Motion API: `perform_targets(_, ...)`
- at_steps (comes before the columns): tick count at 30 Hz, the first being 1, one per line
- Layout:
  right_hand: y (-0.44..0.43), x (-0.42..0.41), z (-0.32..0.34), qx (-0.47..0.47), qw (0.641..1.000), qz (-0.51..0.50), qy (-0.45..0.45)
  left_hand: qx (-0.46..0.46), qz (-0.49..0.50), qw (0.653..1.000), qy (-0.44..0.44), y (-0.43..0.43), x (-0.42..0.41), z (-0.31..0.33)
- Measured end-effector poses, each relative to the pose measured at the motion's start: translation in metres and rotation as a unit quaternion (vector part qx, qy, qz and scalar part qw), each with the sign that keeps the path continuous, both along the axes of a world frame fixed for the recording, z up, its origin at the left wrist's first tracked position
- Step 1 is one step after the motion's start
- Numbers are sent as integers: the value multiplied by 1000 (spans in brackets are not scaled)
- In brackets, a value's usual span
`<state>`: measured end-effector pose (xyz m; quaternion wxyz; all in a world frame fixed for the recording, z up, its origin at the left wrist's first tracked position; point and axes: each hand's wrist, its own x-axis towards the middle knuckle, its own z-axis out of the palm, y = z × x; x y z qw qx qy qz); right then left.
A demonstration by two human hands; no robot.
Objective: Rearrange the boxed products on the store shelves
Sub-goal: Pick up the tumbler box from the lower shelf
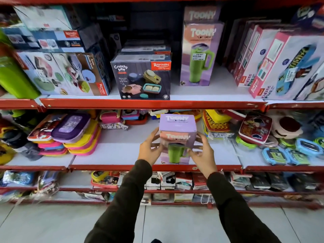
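Note:
A purple tumbler box [177, 127] with a green mug pictured on it stands upright on the white middle shelf [122, 155], near its red front edge. My left hand [149, 151] is on the box's left side and my right hand [204, 155] on its right side, fingers spread around it. On the upper shelf, a taller matching tumbler box [199, 50] stands upright with another one behind it. To its left is a dark "Crunchy bite" box [142, 76] with more flat boxes stacked on top of it.
Container-set boxes [66, 72] are stacked at the upper left. Pink "Kidzee Plus" boxes [280, 67] lean at the upper right. Stacked lunch boxes [78, 135] lie left of the held box and more lunch boxes [254, 130] right. Lower shelves hold small boxes above a tiled floor.

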<state>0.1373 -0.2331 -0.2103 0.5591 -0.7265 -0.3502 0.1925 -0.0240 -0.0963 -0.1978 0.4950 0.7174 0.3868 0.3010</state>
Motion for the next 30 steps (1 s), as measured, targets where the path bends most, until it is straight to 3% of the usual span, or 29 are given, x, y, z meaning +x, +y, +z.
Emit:
perform_targets(3,-14,2,23,51,998,-7,-39,16,31,995,-89,-10,-9,22)
perform_targets(9,-12,4,78,149,988,-21,-24,44,63,976,-206,-19,-7,78)
perform_targets(15,-2,5,119,229,972,-38,-35,105,36,964,-241,-15,0,117)
perform_targets(23,-3,11,129,244,967,-41,-56,108,26,960,-258,-18,8,128)
perform_targets(30,-4,40,181,265,952,-87,-128,146,-8,944,-295,-15,41,181)
